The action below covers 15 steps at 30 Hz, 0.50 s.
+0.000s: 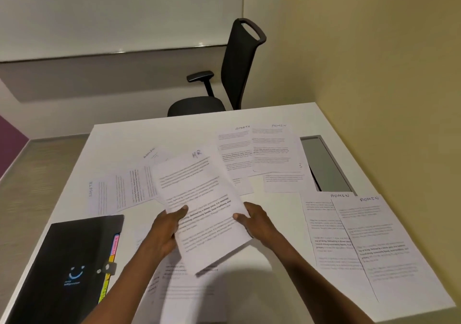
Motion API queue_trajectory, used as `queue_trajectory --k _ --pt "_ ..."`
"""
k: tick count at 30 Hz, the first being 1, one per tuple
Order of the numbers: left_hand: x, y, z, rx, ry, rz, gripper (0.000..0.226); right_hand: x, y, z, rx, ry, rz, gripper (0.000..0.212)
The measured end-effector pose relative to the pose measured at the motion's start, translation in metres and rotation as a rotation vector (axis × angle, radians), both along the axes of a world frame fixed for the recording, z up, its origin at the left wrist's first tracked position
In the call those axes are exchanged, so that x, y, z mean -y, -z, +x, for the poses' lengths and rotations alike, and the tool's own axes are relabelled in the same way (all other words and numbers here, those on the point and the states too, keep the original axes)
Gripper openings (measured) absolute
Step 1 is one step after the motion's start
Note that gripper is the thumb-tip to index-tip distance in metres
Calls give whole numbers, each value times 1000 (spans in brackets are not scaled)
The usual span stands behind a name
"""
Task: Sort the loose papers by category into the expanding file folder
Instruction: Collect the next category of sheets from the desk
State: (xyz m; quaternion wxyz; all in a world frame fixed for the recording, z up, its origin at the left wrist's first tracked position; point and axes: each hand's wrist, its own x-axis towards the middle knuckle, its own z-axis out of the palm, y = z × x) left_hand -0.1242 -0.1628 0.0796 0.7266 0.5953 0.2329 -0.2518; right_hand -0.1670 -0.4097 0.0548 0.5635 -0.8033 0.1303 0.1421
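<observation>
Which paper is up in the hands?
The white printed sheet marked HR, gripped by the left hand and right hand. The other papers lie flat on the table.

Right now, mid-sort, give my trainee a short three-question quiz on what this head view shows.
1. True or false: both hands, left hand and right hand, grip the white printed sheet marked HR.
2. The black expanding file folder with coloured tabs lies: A) at the table's near left, B) on the black office chair, C) under the right-hand papers.
3. Fill in: the two overlapping white sheets at the near right are headed ____.

Key: 1 true; 2 A; 3 ADMIN.
</observation>
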Motion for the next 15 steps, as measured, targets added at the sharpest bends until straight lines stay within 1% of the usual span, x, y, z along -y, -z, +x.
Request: queue_trajectory --k 2,3,5,6,7,9,11,12,15 --pt "-15 11 6 -16 -46 86 32 -12 0 12 -31 -85 -54 15" --pt "-23 18 10 -19 -72 126 35 -17 1 19 -60 -117 -75 14" --pt "-36 26 16 -24 -92 165 36 -24 6 34 -122 -141 -110 30" --pt "-42 29 20 -17 -100 178 34 -27 9 43 -127 -125 -134 33" --pt "-47 31 22 -17 -111 184 33 -29 13 53 -102 -92 -170 31" --pt "-61 37 30 -17 -162 188 38 -32 26 75 -41 -36 -328 20" --pt "-75 40 37 -25 -189 210 42 -33 41 98 -30 -53 -504 34" --pt "-83 42 42 -38 -202 209 39 -36 49 109 -48 -76 -568 41" --pt "-98 39 52 -57 -239 178 35 -47 75 132 -168 -100 -722 58"
